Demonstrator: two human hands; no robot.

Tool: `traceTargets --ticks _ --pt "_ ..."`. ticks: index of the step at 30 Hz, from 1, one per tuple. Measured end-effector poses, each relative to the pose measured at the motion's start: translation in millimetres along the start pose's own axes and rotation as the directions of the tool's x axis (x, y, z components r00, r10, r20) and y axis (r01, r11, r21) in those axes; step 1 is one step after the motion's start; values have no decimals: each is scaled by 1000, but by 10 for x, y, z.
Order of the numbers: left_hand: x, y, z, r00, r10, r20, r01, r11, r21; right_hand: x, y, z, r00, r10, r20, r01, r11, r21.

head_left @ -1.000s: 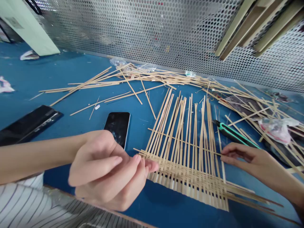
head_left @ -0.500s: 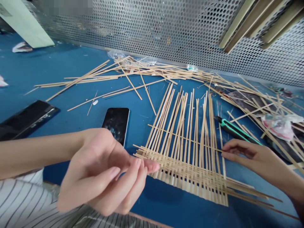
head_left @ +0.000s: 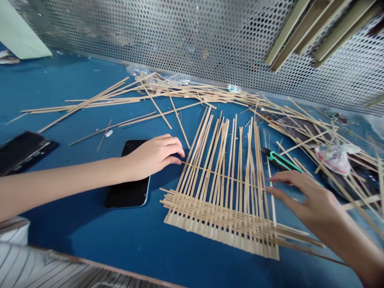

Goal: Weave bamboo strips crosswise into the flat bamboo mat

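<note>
part-woven mat [head_left: 217, 212], five o'clock, with a cross strip [head_left: 223, 175] lying across its uprights; step in hand, apparently: adding this strip. next move probably calls for sliding it level toward six o'clock. left hand [head_left: 154, 156], nine o'clock: pinch on strip's end cannot be told. right hand [head_left: 306, 196], four o'clock: thumb and forefinger parted, blurred. over-under path unclear; phone [head_left: 129, 196], eight o'clock, part-hidden.

phone [head_left: 127, 195] — perforated metal panel [head_left: 168, 36]

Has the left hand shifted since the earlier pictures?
Yes. Judged against the phone, the left hand has moved forward, from the left edge of the woven band to beside the left end of the crosswise strip.
</note>
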State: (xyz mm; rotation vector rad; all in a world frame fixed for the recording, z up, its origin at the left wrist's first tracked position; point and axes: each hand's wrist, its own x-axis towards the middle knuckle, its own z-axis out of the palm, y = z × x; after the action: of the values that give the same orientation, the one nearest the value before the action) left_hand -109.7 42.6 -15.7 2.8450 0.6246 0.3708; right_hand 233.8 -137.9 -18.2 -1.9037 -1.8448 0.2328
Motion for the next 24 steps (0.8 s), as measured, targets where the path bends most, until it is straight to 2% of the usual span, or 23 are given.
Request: traceTargets --ticks 3,7,9,17,21,24 --pt "16 27 22 998 -26 59 33 994 -109 -6 -201 109 990 -129 50 129 992 15" --pt "31 20 65 996 -39 75 52 984 -173 58 -412 196 967 -183 174 181 983 33" --pt "34 8 75 996 -37 84 53 981 -188 91 -451 221 960 -194 200 193 981 24" --pt "-13 78 43 991 -37 131 61 980 -187 94 -492 268 957 -222 185 216 975 55" --pt "-64 93 56 993 -16 113 37 981 -188 73 -531 268 961 -210 178 193 975 108" --pt "-64 154 37 995 -57 79 69 987 -148 80 -573 272 966 -193 172 178 979 97"
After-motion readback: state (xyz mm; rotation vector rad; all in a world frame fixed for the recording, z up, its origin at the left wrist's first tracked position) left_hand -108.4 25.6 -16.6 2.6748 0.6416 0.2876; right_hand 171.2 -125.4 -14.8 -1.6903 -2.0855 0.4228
